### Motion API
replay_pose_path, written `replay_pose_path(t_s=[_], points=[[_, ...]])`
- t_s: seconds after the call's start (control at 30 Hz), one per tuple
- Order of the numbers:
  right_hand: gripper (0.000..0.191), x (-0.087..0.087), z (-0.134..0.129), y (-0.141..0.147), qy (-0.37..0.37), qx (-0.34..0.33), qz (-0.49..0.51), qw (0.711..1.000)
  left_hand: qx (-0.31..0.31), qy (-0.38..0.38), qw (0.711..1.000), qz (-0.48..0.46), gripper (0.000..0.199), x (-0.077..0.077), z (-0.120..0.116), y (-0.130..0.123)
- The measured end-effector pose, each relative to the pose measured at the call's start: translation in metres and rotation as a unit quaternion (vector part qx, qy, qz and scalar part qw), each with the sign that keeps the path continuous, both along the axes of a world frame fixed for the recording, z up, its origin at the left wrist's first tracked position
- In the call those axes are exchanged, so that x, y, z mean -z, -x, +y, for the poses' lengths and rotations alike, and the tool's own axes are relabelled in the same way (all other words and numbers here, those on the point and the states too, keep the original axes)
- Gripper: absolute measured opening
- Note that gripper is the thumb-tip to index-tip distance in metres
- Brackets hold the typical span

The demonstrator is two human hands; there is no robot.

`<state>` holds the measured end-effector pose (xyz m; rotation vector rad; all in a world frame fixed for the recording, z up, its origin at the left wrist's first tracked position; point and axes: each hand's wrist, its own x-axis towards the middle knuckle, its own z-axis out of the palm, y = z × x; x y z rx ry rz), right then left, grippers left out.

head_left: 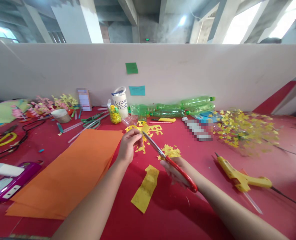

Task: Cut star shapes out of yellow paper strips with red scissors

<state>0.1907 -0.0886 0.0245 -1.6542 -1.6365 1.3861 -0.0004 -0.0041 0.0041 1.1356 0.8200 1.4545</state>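
Note:
My right hand [174, 170] is wrapped round the handles of red-handled scissors [174, 164], whose blades point up and left to my left hand [130, 145]. The fingers of my left hand are pinched together at the blade tips; a small yellow piece seems to be there, too small to make out. Behind the hands lie yellow cut scraps [155, 128] with star shapes. A pile of small yellow stars [171, 151] lies just beyond my right hand. Nearer me, a yellow paper strip [145, 190] rests on the red table [127, 223].
Orange sheets [70, 173] lie left, near a purple power strip [15, 183]. A yellow glue gun [243, 178] and a yellow star bouquet [243, 130] are right. Green bottles [198, 101], a white cup [120, 102] and green-handled scissors [95, 122] stand or lie towards the partition [175, 73].

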Motion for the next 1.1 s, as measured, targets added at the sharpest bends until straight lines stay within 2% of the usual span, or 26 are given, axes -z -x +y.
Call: replay_pose_path(t_s=[0.37,0.57,0.8,1.1], points=[[0.049,0.010,0.004,-0.003,0.023,-0.002,0.023,0.999,-0.017,0.028,0.999,-0.030,0.014,-0.002,0.000,0.001],[0.049,0.016,0.006,-0.002,0.019,0.015,0.024,0.999,0.073,0.039,0.996,0.016,0.026,-0.002,-0.004,-0.003],[0.050,0.017,0.005,-0.002,0.016,0.000,0.043,0.999,0.005,0.022,1.000,-0.011,0.016,-0.004,-0.003,-0.005],[0.053,0.015,0.004,-0.004,0.023,-0.014,0.034,0.999,-0.004,0.023,1.000,-0.013,0.017,-0.003,-0.001,-0.002]])
